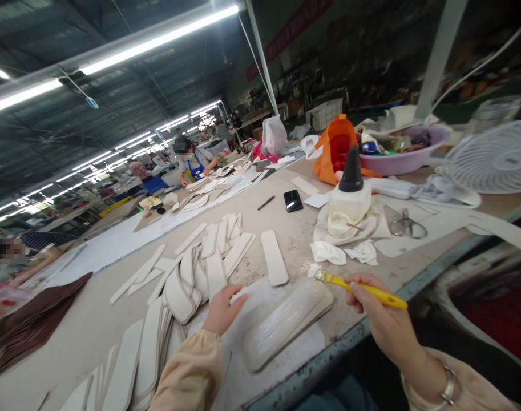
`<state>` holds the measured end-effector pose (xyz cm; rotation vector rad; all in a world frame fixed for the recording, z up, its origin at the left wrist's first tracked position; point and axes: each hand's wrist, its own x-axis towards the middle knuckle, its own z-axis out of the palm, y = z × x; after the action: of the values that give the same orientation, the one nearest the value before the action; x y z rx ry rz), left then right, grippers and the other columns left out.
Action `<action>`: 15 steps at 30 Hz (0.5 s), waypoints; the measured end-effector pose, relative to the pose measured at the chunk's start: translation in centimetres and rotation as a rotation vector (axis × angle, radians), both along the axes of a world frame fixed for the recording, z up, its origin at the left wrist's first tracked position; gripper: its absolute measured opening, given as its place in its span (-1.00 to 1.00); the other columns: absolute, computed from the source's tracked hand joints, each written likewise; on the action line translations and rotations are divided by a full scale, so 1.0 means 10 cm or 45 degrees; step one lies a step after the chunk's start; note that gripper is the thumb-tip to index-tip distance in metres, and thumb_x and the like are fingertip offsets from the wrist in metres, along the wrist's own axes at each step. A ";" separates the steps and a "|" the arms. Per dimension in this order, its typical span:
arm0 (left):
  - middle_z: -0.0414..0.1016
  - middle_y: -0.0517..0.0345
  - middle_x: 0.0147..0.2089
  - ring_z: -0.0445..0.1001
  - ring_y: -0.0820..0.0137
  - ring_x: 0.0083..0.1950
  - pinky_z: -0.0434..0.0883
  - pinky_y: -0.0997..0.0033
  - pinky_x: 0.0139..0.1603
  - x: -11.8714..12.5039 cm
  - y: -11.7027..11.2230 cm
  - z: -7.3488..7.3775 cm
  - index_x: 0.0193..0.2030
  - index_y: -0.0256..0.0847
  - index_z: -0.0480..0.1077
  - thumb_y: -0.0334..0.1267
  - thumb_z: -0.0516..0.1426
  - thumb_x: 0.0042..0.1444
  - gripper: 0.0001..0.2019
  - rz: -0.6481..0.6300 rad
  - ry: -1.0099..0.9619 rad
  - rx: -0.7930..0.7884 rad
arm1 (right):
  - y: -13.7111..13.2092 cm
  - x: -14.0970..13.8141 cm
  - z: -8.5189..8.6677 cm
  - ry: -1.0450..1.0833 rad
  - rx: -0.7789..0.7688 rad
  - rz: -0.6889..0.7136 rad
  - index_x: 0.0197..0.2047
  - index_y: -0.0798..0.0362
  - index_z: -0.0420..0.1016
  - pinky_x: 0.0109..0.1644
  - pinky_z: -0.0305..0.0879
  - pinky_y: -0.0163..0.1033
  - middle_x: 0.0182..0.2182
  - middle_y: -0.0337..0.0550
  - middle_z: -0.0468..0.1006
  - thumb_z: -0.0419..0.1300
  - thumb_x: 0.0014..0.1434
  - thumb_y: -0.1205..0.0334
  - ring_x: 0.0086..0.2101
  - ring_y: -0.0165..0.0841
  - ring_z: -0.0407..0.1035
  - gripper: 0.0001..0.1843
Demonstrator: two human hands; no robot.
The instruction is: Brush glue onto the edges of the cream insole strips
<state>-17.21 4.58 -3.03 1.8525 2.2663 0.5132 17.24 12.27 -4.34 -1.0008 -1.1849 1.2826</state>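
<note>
At the far left, a stack of dark brown pieces (pixel 33 319) lies on the long worktable (pixel 93 319). Next to it, many pale sole-shaped pieces (pixel 187 274) are spread out and overlap each other.

The left hand (pixel 221 311) rests at the right edge of this pile with the fingers bent down. The fingertips are on a white sheet (pixel 260 291), just beside the pale pieces. I cannot tell if it pinches one of them.

To the right of this hand, a glossy piece (pixel 286 322) covered with wet glue lies slanted on the sheet, near the table's front edge. A single pale piece (pixel 274 257) lies behind it.

The right hand (pixel 386 325) is closed around the yellow handle of a brush (pixel 363 288). The bristles point left and hang just above the upper end of the glossy piece.

Farther back, a black phone (pixel 293 200) lies flat. To its right, a white glue bottle (pixel 350 194) with a black cap stands on crumpled rags. Scissors (pixel 408 226) lie near it, and a white fan (pixel 495 157) is at the far right.
</note>
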 end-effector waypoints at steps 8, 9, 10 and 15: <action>0.45 -0.03 0.12 0.40 0.16 0.15 0.30 0.20 0.18 0.50 0.89 -0.10 -0.07 -0.16 0.47 0.01 0.26 -0.09 -0.55 -0.382 0.075 -0.208 | 0.06 0.02 -0.01 -0.003 -0.024 -0.027 -0.21 0.02 0.41 -0.48 0.24 -0.33 -0.54 -0.27 0.43 0.17 0.18 -0.02 -0.54 -0.41 0.24 -0.72; 0.49 0.00 0.07 0.44 0.17 0.11 0.32 0.21 0.15 0.53 0.93 -0.10 -0.14 -0.14 0.48 0.00 0.26 -0.09 -0.61 -0.416 0.075 -0.232 | 0.07 0.02 -0.01 -0.004 -0.025 -0.026 -0.20 0.02 0.41 -0.48 0.24 -0.33 -0.54 -0.26 0.43 0.17 0.19 -0.02 -0.54 -0.41 0.24 -0.72; 0.53 0.02 0.01 0.46 0.18 0.07 0.33 0.21 0.13 0.55 0.97 -0.10 -0.22 -0.14 0.49 -0.01 0.26 -0.08 -0.67 -0.439 0.075 -0.250 | 0.08 0.03 0.00 -0.004 -0.022 -0.023 -0.20 0.03 0.41 -0.48 0.24 -0.33 -0.54 -0.26 0.43 0.16 0.19 -0.02 -0.54 -0.41 0.24 -0.72; 0.60 0.06 -0.18 0.54 0.21 -0.08 0.40 0.28 -0.01 0.53 1.03 -0.02 -0.52 -0.12 0.45 -0.05 0.26 -0.09 -0.79 -0.453 0.022 -0.211 | 0.09 0.06 0.03 0.017 -0.006 0.004 -0.21 0.04 0.41 -0.47 0.23 -0.31 -0.56 -0.26 0.42 0.15 0.21 0.00 -0.55 -0.40 0.24 -0.73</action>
<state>-11.86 14.93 -3.27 2.1111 1.8598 0.2456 17.85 13.13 -4.00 -0.9925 -1.1746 1.2930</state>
